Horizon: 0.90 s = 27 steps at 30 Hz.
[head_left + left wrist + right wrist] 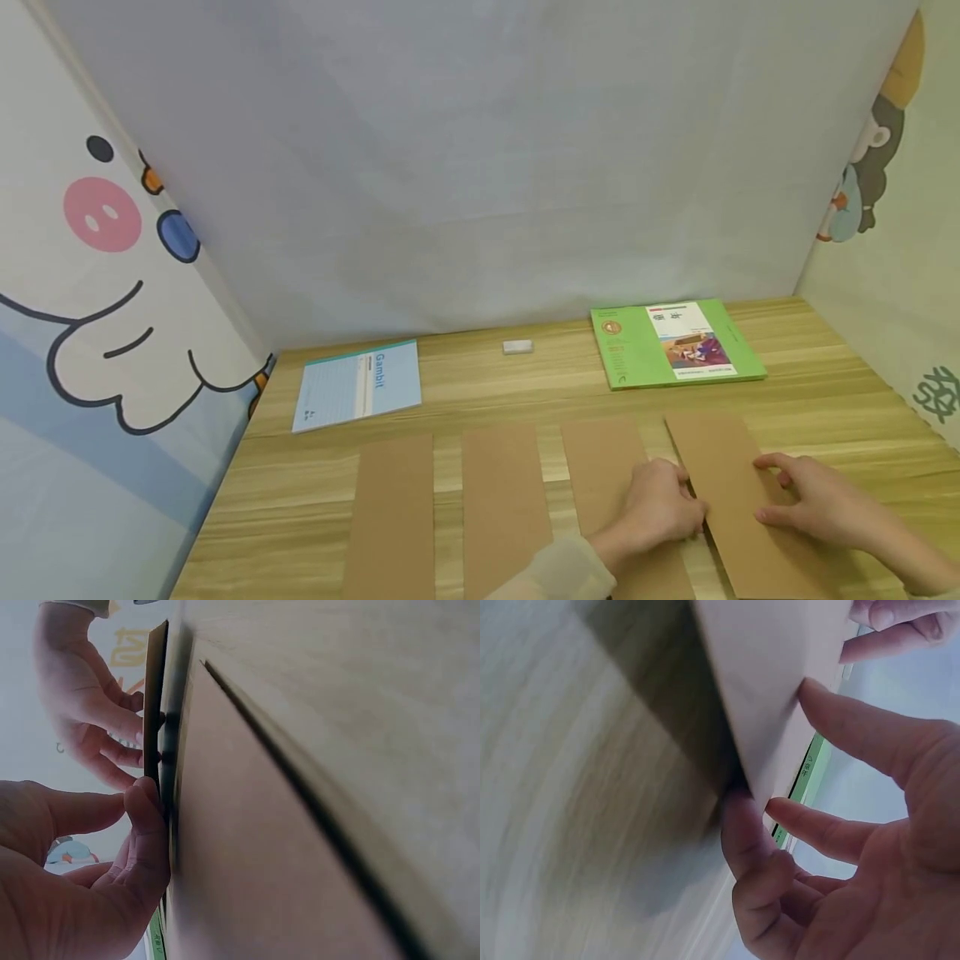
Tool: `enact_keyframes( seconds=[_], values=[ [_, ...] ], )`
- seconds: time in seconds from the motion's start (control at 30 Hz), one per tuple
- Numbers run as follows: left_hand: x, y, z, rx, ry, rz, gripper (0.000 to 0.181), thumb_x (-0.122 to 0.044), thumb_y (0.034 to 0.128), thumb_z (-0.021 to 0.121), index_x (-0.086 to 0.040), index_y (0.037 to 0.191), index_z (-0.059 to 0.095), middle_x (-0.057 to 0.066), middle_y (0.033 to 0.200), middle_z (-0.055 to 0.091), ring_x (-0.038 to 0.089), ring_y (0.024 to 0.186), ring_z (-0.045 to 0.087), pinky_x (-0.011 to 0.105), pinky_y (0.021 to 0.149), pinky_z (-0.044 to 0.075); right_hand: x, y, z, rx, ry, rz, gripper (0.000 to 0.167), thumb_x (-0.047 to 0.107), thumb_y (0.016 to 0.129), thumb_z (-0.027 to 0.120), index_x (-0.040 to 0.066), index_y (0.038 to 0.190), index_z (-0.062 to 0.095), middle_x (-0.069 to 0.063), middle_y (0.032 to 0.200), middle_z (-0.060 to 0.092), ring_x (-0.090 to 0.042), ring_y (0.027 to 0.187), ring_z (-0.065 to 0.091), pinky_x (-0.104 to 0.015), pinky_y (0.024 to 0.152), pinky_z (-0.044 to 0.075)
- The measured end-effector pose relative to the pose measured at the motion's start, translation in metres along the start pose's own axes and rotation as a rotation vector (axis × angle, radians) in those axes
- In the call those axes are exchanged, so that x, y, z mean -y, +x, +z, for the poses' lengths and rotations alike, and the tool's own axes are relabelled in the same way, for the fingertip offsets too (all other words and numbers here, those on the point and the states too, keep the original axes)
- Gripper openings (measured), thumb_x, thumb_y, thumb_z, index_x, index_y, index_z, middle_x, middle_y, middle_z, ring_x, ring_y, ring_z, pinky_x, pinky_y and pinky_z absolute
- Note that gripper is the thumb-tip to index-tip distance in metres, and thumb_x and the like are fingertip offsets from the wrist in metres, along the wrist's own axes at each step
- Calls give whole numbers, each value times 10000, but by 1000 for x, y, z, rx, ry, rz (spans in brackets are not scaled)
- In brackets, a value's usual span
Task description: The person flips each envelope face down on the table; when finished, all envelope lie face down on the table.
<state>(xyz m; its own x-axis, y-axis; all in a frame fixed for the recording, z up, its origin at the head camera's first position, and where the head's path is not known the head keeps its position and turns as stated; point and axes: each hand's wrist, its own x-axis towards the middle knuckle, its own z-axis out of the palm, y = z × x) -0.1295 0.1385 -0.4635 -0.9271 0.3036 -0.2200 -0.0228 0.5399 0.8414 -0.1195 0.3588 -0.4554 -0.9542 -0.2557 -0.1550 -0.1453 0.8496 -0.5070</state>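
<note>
A brown cardboard strip (pixel 738 508) at the right of the row is raised slightly off the table, its shadow showing below it. My left hand (pixel 663 504) pinches its left edge between thumb and fingers, above the neighbouring strip (pixel 603 462). On the opposite edge, my right hand (pixel 821 504) holds the strip. Its thumb and index finger touch the top face, and other fingers curl under the edge in the right wrist view. Two more cardboard strips, one (pixel 504 500) nearer the middle and one (pixel 393 517) farther left, lie flat side by side.
Behind the strips on the wooden table (pixel 247 467) lie a light blue notebook (pixel 360 387) at left, a small white block (pixel 517 347) in the middle and a green book (pixel 637 354) at right. Cloth walls (pixel 480 167) enclose the back and sides.
</note>
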Motion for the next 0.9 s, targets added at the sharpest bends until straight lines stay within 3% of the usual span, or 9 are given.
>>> enact_keyframes(
  seconds=[0.07, 0.17, 0.23, 0.27, 0.37, 0.47, 0.6, 0.73, 0.9],
  values=[
    [1, 0, 1, 8, 39, 2, 202, -77, 767, 748, -48, 966, 730, -65, 399, 511, 17, 488, 527, 138, 591, 437, 0, 0, 1, -8, -13, -2, 642, 229, 750, 815, -132, 1190, 517, -237, 966, 616, -389, 895, 593, -515, 705, 497],
    [2, 1, 1, 11, 92, 4, 143, -121, 763, 756, -76, 897, 734, -75, 401, 511, -7, 729, 532, 152, 730, 422, 1, -1, 2, -20, -25, -2, 631, 218, 742, 821, -126, 1181, 525, -256, 970, 615, -400, 896, 595, -524, 706, 495],
    [3, 1, 1, 13, 111, 10, 131, -142, 764, 759, -91, 883, 734, -80, 397, 508, 6, 809, 530, 159, 790, 406, 1, -1, 3, -27, -31, 1, 631, 218, 735, 825, -121, 1177, 528, -245, 959, 617, -395, 889, 596, -522, 704, 494],
    [3, 2, 1, 14, 127, 11, 64, -153, 764, 758, -109, 799, 727, -82, 393, 503, 14, 834, 498, 166, 769, 401, 1, -1, 3, -30, -34, 2, 632, 219, 732, 828, -120, 1174, 529, -238, 954, 617, -391, 885, 595, -519, 701, 494],
    [0, 2, 1, 14, 161, 10, 175, -178, 759, 761, -147, 633, 643, -76, 381, 487, 57, 733, 471, 185, 640, 396, 1, 0, 3, -41, -42, 5, 637, 222, 718, 837, -113, 1167, 533, -210, 938, 613, -373, 868, 592, -510, 693, 492],
    [-2, 2, 0, 18, 166, -8, 231, -192, 756, 771, -138, 600, 610, -62, 376, 484, 77, 577, 460, 203, 513, 368, 2, 2, 4, -64, -57, 1, 636, 221, 700, 847, -100, 1155, 541, -181, 915, 605, -350, 847, 586, -499, 685, 488],
    [-3, 1, 0, 20, 128, -40, 269, -201, 757, 788, -130, 599, 582, -50, 378, 495, 80, 488, 492, 194, 516, 377, 3, 3, 6, -82, -80, 7, 631, 230, 689, 851, -84, 1144, 547, -152, 880, 586, -319, 818, 573, -478, 667, 477],
    [-3, -1, 0, 17, 93, -61, 171, -200, 751, 801, -87, 742, 674, -49, 387, 508, 67, 413, 529, 173, 520, 414, 3, 4, 6, -71, -99, 29, 632, 248, 696, 848, -77, 1145, 544, -135, 868, 575, -298, 802, 562, -458, 647, 469],
    [-4, -2, -2, 35, 96, -65, 280, -203, 754, 802, -46, 968, 713, -43, 391, 512, 89, 341, 518, 167, 516, 443, 4, 3, 6, -63, -109, 31, 639, 256, 694, 849, -83, 1138, 541, -139, 862, 582, -304, 795, 569, -463, 639, 475]
  ],
)
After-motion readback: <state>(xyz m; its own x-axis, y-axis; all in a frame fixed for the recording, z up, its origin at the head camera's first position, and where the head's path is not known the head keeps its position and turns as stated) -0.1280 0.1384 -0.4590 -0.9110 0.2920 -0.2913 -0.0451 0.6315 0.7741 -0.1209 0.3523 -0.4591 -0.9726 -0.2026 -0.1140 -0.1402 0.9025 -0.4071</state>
